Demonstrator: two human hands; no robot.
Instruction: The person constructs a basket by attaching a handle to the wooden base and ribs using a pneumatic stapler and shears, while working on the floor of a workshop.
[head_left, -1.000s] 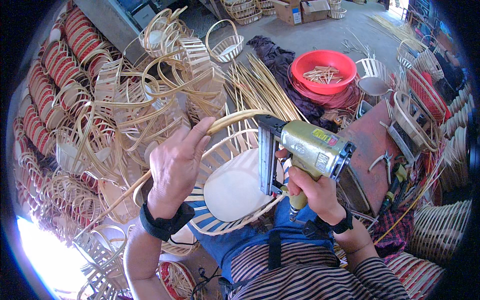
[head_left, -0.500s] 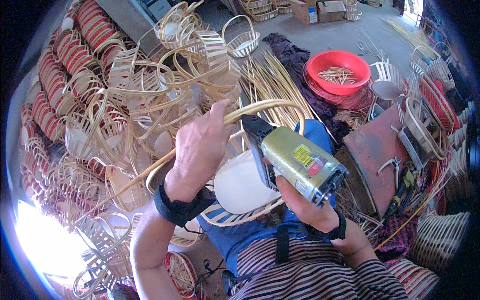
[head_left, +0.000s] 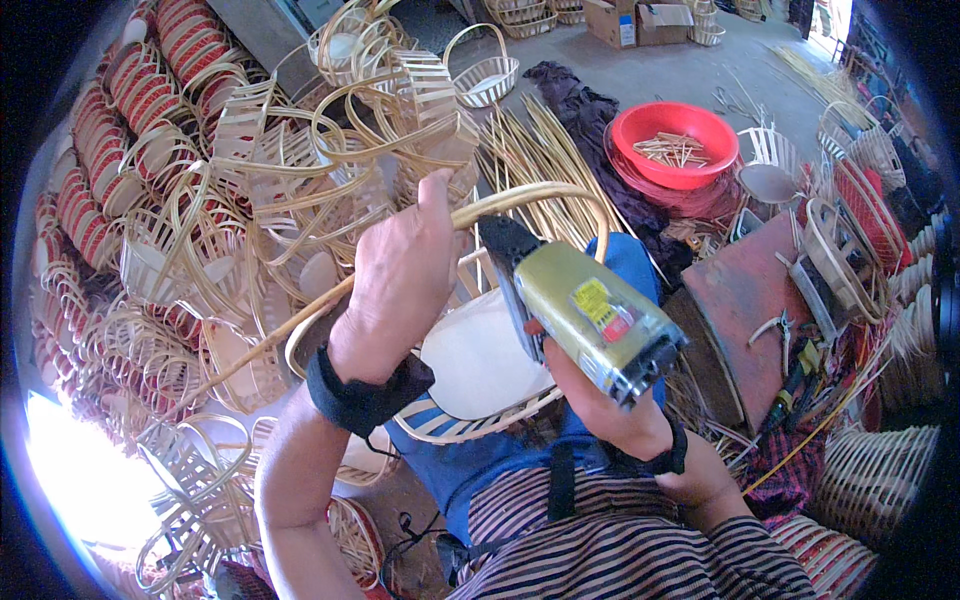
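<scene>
A slatted oval basket (head_left: 482,428) with a pale flat bottom rests on my lap. From it rises a bent cane handle (head_left: 540,193), whose long loose end runs out to the lower left. My left hand (head_left: 405,270) is wrapped round this cane at the basket's left side, thumb up along it. My right hand (head_left: 600,402) grips a gold staple gun (head_left: 575,290) with a black nose. The nose sits just under the handle, by the basket's far rim; whether it touches is unclear. Most of the right fingers are hidden behind the gun.
Many finished baskets (head_left: 255,215) are heaped at the left. Beyond my knees lie cane sticks (head_left: 540,150) and a red basin (head_left: 675,145) holding short sticks. Pliers (head_left: 778,330) lie on a reddish board (head_left: 740,300) at the right. A cardboard box (head_left: 612,22) stands far back.
The staple gun and my right hand have shifted slightly left and down. My left thumb stands straighter along the cane. Both hands keep their holds.
</scene>
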